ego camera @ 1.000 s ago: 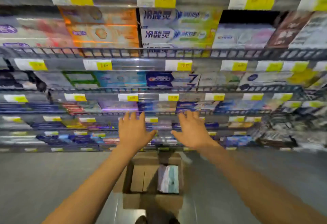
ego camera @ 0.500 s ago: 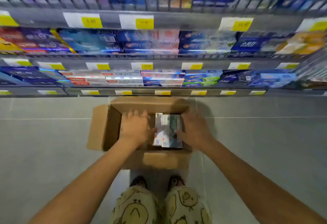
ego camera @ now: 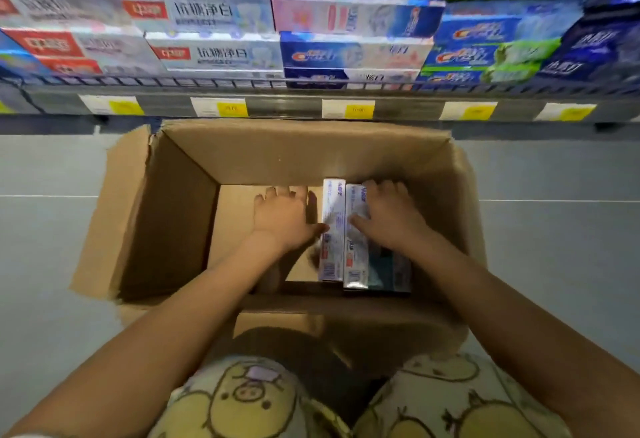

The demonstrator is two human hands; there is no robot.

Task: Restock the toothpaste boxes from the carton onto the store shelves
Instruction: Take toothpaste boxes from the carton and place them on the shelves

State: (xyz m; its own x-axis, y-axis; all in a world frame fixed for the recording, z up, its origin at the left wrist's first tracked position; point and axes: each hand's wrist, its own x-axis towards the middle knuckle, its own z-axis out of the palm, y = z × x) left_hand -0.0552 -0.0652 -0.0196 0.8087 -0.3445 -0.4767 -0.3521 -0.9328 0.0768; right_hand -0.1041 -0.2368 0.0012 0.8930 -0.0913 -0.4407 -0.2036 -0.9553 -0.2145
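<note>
I am looking down into an open brown carton (ego camera: pixel 180 216) sitting on the grey tiled floor (ego camera: pixel 48 250) in front of the store shelves (ego camera: pixel 311 91). My left hand (ego camera: pixel 282 217) is lying flat on the carton's bare bottom, its thumb touching the left side of the toothpaste boxes (ego camera: pixel 334 229) standing on edge. My right hand (ego camera: pixel 388 216) is resting on top of them, fingers spread. Stocked toothpaste is filling the shelf above, with yellow price tags (ego camera: pixel 230 108) lining its front edge.

Floor (ego camera: pixel 554 247): grey tile, carrying open carton (ego camera: pixel 180 216).
Shelf (ego camera: pixel 311 91): holding stacked toothpaste boxes (ego camera: pixel 214 53).
</note>
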